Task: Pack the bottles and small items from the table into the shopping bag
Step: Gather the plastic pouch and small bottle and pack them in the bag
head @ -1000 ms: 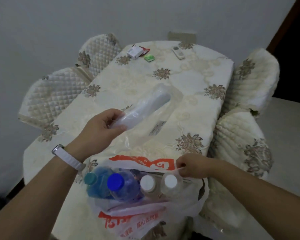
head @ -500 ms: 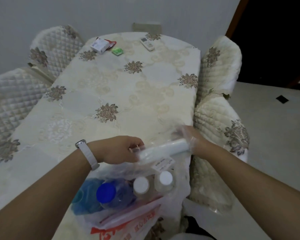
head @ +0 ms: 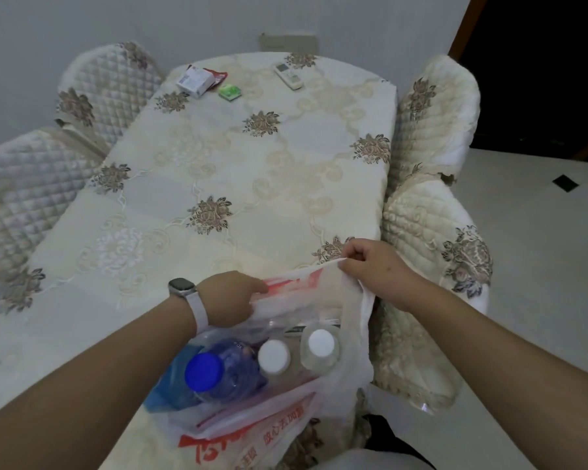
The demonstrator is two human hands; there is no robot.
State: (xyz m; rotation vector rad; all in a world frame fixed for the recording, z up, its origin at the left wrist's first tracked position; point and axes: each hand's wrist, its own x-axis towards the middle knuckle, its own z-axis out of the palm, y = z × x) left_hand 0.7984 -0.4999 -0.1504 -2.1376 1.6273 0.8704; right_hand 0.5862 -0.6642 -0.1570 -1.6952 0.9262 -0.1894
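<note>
A: Left hand (head: 228,298), fingers?
B: Hidden behind the bag (head: 353,351) rim; grip unreadable.
A: Bottles (head: 204,371)?
B: Caps show; bodies mostly buried. Bag's bottom is cut off by the lower edge. Print on the white box (head: 195,79) is too small.

Red Chinese print on the white shopping bag (head: 280,432), creased, legible only as 放心 at its start; nothing else readable.
</note>
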